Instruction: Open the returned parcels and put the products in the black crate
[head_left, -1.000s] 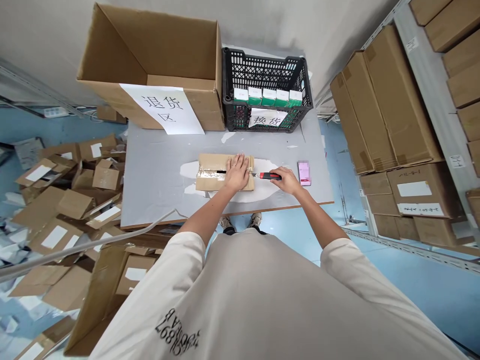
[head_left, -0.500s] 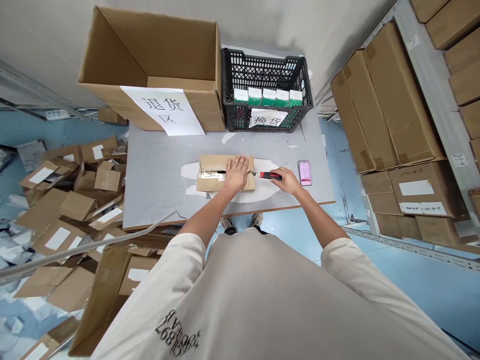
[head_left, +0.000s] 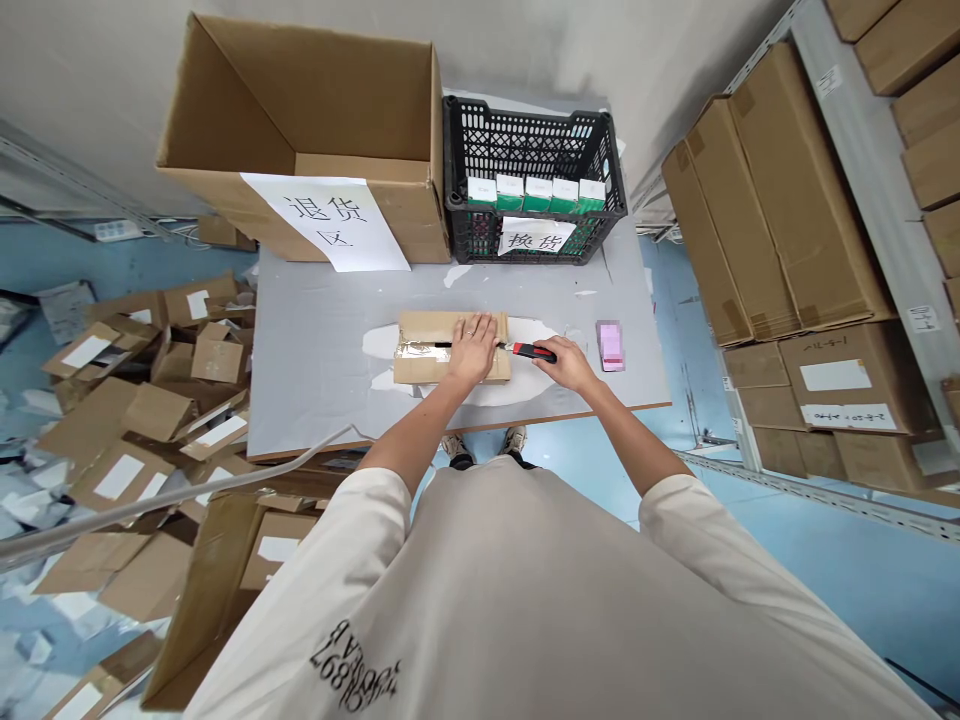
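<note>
A small brown cardboard box [head_left: 418, 365] lies flat on the grey table, clear tape across its left part and a dark slit along the middle of its top. My left hand [head_left: 474, 347] rests flat on the right half of this box, fingers stretched out. My right hand [head_left: 567, 362] is wrapped round a red and black utility knife [head_left: 534, 351], whose front end points left and meets the box's right edge. How deep the blade sits in the box cannot be made out.
Behind stand a large open cardboard box [head_left: 300, 220] with a paper sign and a black plastic crate [head_left: 525, 140] holding several white-and-green boxes. A phone [head_left: 611, 346] lies at right. Discarded cartons [head_left: 127, 470] pile up at left; a loaded shelf [head_left: 832, 200] stands at right.
My right hand and the utility knife have moved slightly left, bringing the knife closer to the box. My left hand stays in place on the box.
</note>
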